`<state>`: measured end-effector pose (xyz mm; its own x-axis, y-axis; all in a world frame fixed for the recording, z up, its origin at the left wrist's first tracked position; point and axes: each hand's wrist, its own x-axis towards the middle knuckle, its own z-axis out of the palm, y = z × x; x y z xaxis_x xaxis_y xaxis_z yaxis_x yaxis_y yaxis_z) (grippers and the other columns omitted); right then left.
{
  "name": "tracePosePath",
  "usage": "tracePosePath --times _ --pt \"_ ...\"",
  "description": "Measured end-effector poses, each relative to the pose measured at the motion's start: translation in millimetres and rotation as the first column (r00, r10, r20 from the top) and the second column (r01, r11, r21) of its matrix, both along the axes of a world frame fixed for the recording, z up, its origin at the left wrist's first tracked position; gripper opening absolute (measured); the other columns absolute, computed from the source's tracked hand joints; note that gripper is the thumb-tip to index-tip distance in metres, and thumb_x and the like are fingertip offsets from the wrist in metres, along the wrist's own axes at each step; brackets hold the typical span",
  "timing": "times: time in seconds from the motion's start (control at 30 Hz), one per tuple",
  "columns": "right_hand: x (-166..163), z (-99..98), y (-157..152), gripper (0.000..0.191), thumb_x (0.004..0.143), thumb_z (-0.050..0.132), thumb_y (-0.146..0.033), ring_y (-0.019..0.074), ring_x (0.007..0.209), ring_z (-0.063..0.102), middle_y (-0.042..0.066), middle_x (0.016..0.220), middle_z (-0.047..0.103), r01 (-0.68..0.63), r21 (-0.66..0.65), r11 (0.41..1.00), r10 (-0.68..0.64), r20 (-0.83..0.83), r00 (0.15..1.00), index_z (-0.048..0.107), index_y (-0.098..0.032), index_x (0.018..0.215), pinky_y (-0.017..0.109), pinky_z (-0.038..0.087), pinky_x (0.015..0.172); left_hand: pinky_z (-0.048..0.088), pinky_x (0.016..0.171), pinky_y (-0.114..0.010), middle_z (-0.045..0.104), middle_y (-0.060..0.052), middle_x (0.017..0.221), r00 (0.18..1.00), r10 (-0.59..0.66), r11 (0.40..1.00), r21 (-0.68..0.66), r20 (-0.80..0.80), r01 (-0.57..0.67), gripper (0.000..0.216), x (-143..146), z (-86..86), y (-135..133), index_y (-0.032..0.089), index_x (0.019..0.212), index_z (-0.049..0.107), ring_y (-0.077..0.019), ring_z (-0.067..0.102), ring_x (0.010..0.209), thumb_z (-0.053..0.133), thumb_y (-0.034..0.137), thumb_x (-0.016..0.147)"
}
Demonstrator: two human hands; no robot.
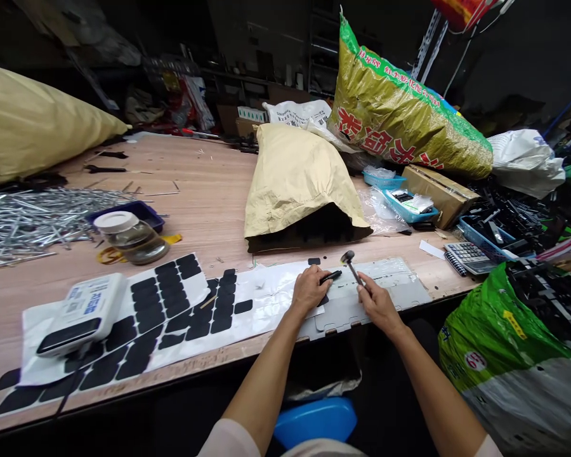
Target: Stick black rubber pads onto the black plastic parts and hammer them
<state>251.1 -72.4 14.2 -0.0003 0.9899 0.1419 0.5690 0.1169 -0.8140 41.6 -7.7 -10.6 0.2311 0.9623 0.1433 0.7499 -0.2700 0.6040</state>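
Hammer (354, 270), gripped in the curled right hand (379, 306), slants toward the far edge of the desk (204, 184), just right of the black part (333, 276), which points lengthwise toward it from the left hand's (308, 289) closed fingers.

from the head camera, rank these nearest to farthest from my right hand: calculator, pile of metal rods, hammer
1. Hammer: held in the right hand, its head pointing away from you
2. Calculator: on the table, off to your right
3. Pile of metal rods: across at the table's far left side
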Motion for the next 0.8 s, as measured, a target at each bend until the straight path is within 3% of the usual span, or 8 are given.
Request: tracePosePath --times 0.17,0.3,0.53,0.67,0.8 --pt "28.2 -4.8 38.7 0.048 0.09 0.05 -0.048 0.0151 0.054 0.053 0.0 0.068 0.061 0.187 -0.018 0.982 -0.187 -0.119 0.975 0.063 -0.017 0.125 0.025 0.046 0.051 0.043 0.085 -0.032 0.063 -0.002 0.099 1.0 0.001 1.0 -0.007 0.021 -0.001 0.027 -0.5 0.4 -1.3 0.028 0.114 0.074 -0.0205 0.059 0.097 0.06 0.031 0.091" --pt "43.1 -11.9 57.4 0.039 0.087 0.051 -0.047 0.0131 0.05 0.05 -0.002 0.063 0.058 0.158 -0.099 0.982 -0.173 -0.172 0.97 0.066 -0.018 0.108 0.022 0.044 0.047 0.043 0.086 -0.033 0.064 -0.003 0.1 1.0 0.008 1.0 -0.011 0.018 -0.008 0.028 0.0 0.2 -2.0 0.028 0.115 0.073 -0.0209 0.059 0.098 0.061 0.03 0.09" --pt "49.5 -19.1 60.5 0.031 0.083 0.055 -0.047 0.0101 0.047 0.049 -0.003 0.061 0.056 0.142 -0.139 0.98 -0.183 -0.359 0.915 0.062 -0.018 0.093 0.02 0.042 0.043 0.045 0.086 -0.034 0.064 -0.002 0.094 0.997 -0.045 0.999 0.017 0.057 0.044 0.025 -2.2 4.8 -6.3 0.028 0.109 0.075 -0.0206 0.058 0.093 0.062 0.03 0.087" --pt "51.4 -19.8 62.4 0.028 0.083 0.055 -0.046 0.0088 0.046 0.048 -0.004 0.06 0.056 0.144 -0.137 0.98 -0.189 -0.407 0.894 0.061 -0.019 0.089 0.018 0.041 0.041 0.05 0.083 -0.033 0.064 -0.007 0.096 0.953 -0.21 0.975 0.124 0.217 0.187 0.03 -8.4 12.9 -60.0 0.024 0.115 0.072 -0.0201 0.061 0.09 0.057 0.034 0.091" --pt "51.6 -20.0 62.3 0.027 0.083 0.056 -0.044 0.0088 0.046 0.048 -0.004 0.059 0.056 0.139 -0.134 0.981 -0.183 -0.417 0.89 0.062 -0.018 0.091 0.018 0.042 0.041 0.053 0.078 -0.034 0.068 -0.01 0.095 0.876 -0.444 0.896 0.104 0.187 0.432 0.032 -15.5 1.5 -137.1 0.027 0.12 0.07 -0.0206 0.064 0.086 0.053 0.038 0.095"
